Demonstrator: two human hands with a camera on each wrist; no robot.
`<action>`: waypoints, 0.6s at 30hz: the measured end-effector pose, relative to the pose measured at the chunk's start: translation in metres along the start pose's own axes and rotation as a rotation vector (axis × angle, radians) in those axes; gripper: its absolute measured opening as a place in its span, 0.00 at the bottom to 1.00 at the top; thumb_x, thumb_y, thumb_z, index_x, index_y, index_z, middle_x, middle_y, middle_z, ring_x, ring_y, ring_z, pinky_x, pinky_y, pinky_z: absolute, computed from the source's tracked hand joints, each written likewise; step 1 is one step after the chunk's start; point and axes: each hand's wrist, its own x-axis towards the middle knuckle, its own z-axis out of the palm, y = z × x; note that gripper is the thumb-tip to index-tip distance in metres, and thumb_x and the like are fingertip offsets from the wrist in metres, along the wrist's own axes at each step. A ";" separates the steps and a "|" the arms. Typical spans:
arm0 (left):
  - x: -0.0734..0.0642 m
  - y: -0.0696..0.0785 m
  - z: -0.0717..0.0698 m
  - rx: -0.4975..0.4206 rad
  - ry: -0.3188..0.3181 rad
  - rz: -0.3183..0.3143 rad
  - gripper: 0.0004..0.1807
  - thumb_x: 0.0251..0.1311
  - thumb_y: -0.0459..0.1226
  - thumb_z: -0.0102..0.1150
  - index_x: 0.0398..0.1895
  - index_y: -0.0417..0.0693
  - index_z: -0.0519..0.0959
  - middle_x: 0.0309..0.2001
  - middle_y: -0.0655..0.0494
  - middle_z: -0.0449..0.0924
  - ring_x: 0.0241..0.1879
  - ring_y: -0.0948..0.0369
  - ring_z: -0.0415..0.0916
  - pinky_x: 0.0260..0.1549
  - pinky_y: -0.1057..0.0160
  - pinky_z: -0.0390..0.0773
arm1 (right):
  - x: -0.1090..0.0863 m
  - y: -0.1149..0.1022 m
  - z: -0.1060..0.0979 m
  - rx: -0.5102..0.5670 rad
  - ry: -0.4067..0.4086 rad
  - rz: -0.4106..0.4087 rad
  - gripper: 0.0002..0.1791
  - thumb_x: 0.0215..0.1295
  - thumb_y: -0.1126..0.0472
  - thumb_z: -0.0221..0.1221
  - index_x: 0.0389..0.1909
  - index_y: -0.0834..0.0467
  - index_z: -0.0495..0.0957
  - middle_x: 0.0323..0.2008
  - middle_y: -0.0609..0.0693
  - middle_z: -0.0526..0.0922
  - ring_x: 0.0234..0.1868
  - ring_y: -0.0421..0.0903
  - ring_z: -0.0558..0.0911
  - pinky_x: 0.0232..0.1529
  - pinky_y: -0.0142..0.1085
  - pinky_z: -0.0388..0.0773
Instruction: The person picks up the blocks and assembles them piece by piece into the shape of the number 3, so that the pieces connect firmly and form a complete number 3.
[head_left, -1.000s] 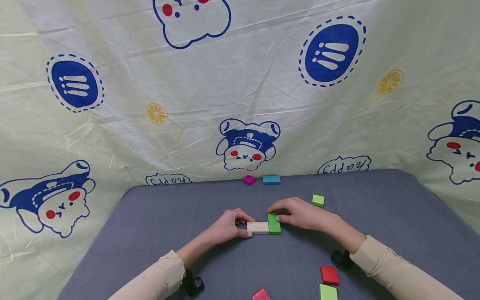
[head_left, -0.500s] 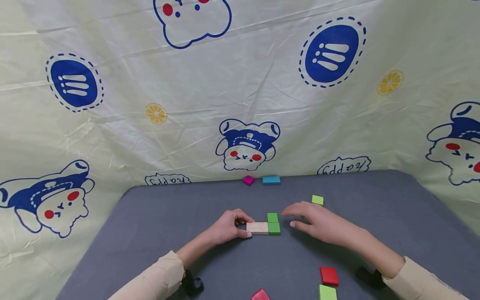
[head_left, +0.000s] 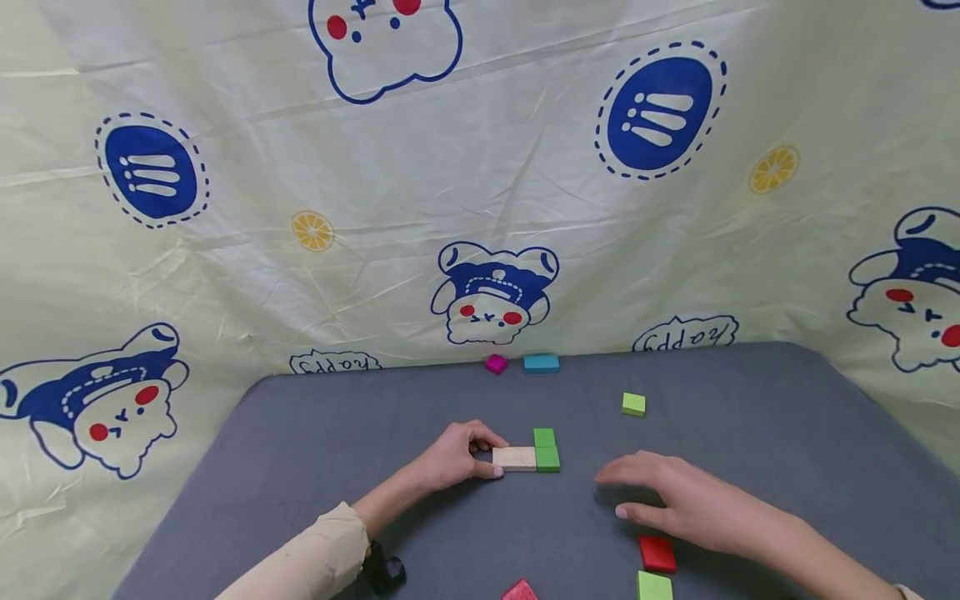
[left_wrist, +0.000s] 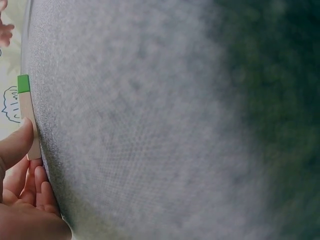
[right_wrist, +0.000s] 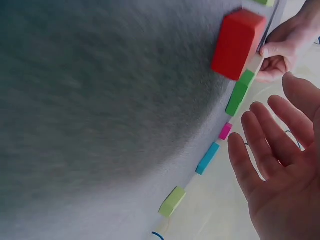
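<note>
In the head view my left hand (head_left: 456, 455) pinches the left end of a plain wooden block (head_left: 516, 459) lying flat, thumb on the near side and fingers on the far side. Against its right end lies a green block (head_left: 547, 460), with a second green block (head_left: 544, 437) behind that one. My right hand (head_left: 678, 497) is over the cloth to their right, fingers loosely spread and holding nothing. Just below its thumb lies a red block (head_left: 657, 554). In the right wrist view this hand's palm (right_wrist: 280, 195) shows bare, and the red block stands out large.
A light green block (head_left: 655, 586) lies beside the red one at the front. A pinkish-red block (head_left: 519, 591) is cut off by the bottom edge. Farther back are another light green block (head_left: 633, 404), a magenta block (head_left: 496, 363) and a blue block (head_left: 542, 363), before a printed curtain (head_left: 390, 183).
My right hand has let go of the back green block and moved right and toward the front, near the red block. The left hand has stayed on the wooden block.
</note>
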 end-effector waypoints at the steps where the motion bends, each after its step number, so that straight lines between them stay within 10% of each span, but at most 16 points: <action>1: 0.000 0.000 0.000 0.001 0.000 0.001 0.15 0.53 0.32 0.73 0.45 0.43 0.86 0.40 0.56 0.78 0.41 0.59 0.71 0.43 0.63 0.71 | -0.003 0.000 0.001 0.017 -0.014 0.003 0.21 0.69 0.42 0.57 0.58 0.43 0.78 0.55 0.36 0.77 0.56 0.42 0.76 0.53 0.47 0.74; 18: 0.001 -0.003 0.002 0.003 -0.008 -0.015 0.14 0.53 0.33 0.73 0.44 0.44 0.86 0.39 0.59 0.77 0.41 0.61 0.70 0.43 0.64 0.70 | -0.043 0.013 0.013 0.263 -0.205 0.141 0.20 0.66 0.44 0.61 0.58 0.40 0.78 0.54 0.39 0.78 0.48 0.34 0.75 0.48 0.32 0.76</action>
